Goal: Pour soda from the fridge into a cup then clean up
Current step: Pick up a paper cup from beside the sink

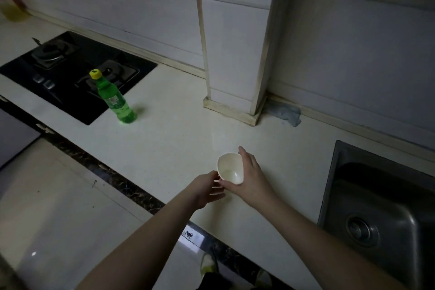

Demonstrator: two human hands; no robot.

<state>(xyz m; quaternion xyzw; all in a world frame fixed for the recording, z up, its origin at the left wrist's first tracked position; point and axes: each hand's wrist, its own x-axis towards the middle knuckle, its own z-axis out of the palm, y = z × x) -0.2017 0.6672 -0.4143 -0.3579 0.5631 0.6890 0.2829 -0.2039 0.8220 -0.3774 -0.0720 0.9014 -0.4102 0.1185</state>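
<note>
While right hand (pixel 249 176) grips cup (pixel 230 168), tilted

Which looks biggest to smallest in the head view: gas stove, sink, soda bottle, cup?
1. Gas stove
2. Sink, cut off by the frame edge and nearer the camera, so its order against the stove is unsure
3. Soda bottle
4. Cup, similar to the bottle; it is nearer the camera
</note>
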